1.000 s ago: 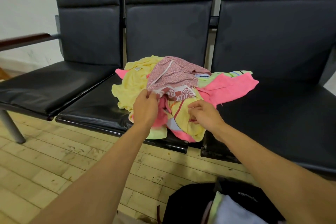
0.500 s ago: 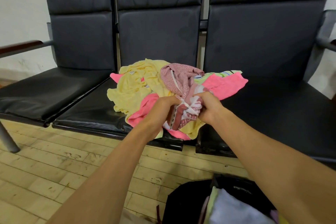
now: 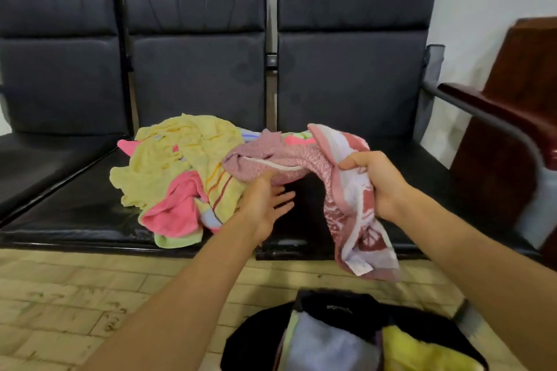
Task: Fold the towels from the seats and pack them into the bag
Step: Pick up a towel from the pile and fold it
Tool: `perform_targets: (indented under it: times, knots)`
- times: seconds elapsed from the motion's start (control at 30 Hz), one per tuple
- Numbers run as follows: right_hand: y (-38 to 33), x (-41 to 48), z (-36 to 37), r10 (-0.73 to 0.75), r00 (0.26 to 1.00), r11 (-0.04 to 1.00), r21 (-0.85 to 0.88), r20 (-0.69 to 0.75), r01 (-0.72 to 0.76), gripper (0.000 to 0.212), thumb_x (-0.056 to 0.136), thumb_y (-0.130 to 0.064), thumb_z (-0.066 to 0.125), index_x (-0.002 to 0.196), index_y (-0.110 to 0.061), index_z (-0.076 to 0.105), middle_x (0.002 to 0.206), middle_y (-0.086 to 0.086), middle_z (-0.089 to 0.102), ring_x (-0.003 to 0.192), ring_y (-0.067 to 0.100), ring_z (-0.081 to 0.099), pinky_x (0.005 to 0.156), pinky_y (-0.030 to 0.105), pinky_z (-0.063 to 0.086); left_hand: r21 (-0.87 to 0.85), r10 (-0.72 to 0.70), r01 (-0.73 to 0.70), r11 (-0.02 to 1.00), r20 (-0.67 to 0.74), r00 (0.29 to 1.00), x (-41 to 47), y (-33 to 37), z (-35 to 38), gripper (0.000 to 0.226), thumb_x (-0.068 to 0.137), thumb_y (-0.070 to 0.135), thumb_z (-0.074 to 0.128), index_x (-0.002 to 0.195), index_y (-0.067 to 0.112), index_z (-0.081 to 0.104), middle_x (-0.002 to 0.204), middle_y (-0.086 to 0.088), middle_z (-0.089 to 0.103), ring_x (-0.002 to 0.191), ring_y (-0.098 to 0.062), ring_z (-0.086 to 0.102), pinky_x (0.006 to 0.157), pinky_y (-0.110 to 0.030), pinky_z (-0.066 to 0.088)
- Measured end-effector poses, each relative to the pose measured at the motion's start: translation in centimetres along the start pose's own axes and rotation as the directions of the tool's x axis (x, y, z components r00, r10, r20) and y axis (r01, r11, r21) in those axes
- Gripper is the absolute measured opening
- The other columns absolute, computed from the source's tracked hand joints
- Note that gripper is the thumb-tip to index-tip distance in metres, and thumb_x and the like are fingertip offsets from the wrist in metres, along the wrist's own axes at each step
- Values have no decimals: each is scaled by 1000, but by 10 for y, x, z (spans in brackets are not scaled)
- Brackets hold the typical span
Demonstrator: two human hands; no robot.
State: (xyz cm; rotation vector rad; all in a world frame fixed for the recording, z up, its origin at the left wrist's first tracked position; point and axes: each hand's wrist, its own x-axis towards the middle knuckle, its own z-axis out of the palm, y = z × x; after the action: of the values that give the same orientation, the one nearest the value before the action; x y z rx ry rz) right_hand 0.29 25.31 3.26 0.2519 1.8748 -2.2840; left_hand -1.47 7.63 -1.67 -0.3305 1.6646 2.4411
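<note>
A dusty-pink and white patterned towel (image 3: 349, 205) is lifted off the pile, one end hanging down over the seat's front edge. My right hand (image 3: 376, 181) grips it near its middle. My left hand (image 3: 265, 202) is under the towel's other end, fingers spread and thumb touching the cloth. A heap of towels stays on the middle seat (image 3: 75, 220): a yellow towel (image 3: 180, 153) on top and a bright pink towel (image 3: 177, 208) at the front. The black bag (image 3: 331, 307) stands open on the floor below, with a pale folded towel (image 3: 328, 343) and a yellow folded towel (image 3: 422, 352) inside.
The black bench has three seats; the right seat (image 3: 422, 166) is bare. A metal and wood armrest (image 3: 488, 105) ends the bench on the right, beside a dark wooden cabinet (image 3: 521, 93). Pale wooden flooring (image 3: 75, 295) lies in front.
The patterned towel was bunched between both hands on the pile; now my right hand has pulled it up and to the right. My left hand has let go and opened.
</note>
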Motion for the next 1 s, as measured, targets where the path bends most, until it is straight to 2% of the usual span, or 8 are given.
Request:
perform_targets:
  times: [0.13, 0.3, 0.43, 0.53, 0.6, 0.7, 0.83, 1.0]
  knots:
    - [18, -27, -49, 71, 997, 987, -145, 24, -66, 20, 84, -2, 53, 96, -5, 68, 85, 16, 75, 75, 29, 70, 70, 37, 58, -226, -94, 112, 968, 90, 992, -4, -19, 32, 18, 96, 10, 49, 110, 5, 58, 93, -15, 64, 85, -25, 63, 80, -38, 54]
    - [57, -35, -101, 162, 986, 985, -70, 26, -160, 29, 90, -8, 55, 114, 3, 66, 108, 24, 70, 89, 32, 69, 85, 42, 56, -59, -21, 20, 998, -28, 999, 6, -48, 64, 37, 93, -6, 44, 126, 8, 51, 89, -10, 64, 74, -19, 62, 58, -31, 56]
    - [68, -29, -118, 135, 991, 990, -38, 0, -135, 33, 90, -33, 65, 114, -11, 69, 107, 12, 73, 98, 25, 70, 88, 36, 56, 66, 6, -7, 998, 11, 1000, -6, -78, 99, 31, 94, -4, 39, 119, 6, 55, 103, -16, 65, 82, -20, 63, 63, -30, 54]
    - [66, -28, -129, 127, 992, 992, -26, -11, -127, 67, 65, -63, 76, 116, -21, 70, 115, 6, 71, 105, 24, 68, 100, 41, 49, 79, -85, 80, 994, 54, 995, -21, -95, 116, 26, 95, 0, 37, 112, 6, 56, 92, -13, 67, 77, -22, 65, 59, -31, 51]
    - [66, -32, -137, 153, 988, 988, 1, -8, -153, 78, 65, -73, 68, 122, -19, 67, 118, 8, 70, 108, 27, 67, 102, 45, 47, 125, -72, 62, 990, 74, 995, -25, -98, 118, 27, 92, 1, 39, 112, 6, 56, 95, -16, 67, 81, -25, 64, 65, -34, 52]
    - [62, -40, -140, 212, 977, 975, 74, 1, -211, 70, 85, -69, 51, 122, -11, 65, 119, 16, 68, 113, 33, 64, 100, 47, 48, 216, -37, 9, 976, 128, 991, -32, -92, 114, 30, 89, 3, 43, 116, 4, 56, 108, -24, 63, 90, -29, 60, 79, -42, 48]
    - [71, -46, -141, 266, 964, 959, 107, -6, -264, 53, 92, -50, 55, 115, -3, 64, 119, 20, 67, 110, 35, 64, 96, 45, 48, 265, -91, 32, 964, 215, 972, -43, -89, 95, 35, 95, 12, 45, 125, -5, 53, 113, -24, 65, 100, -34, 63, 96, -48, 46]
    - [89, -61, -124, 363, 930, 927, 84, 47, -366, 47, 94, -43, 53, 116, -3, 64, 116, 20, 68, 105, 35, 65, 89, 46, 50, 303, -129, 36, 952, 292, 948, -62, -87, 86, 29, 99, 21, 49, 119, 5, 61, 114, -15, 69, 107, -26, 65, 98, -40, 49]
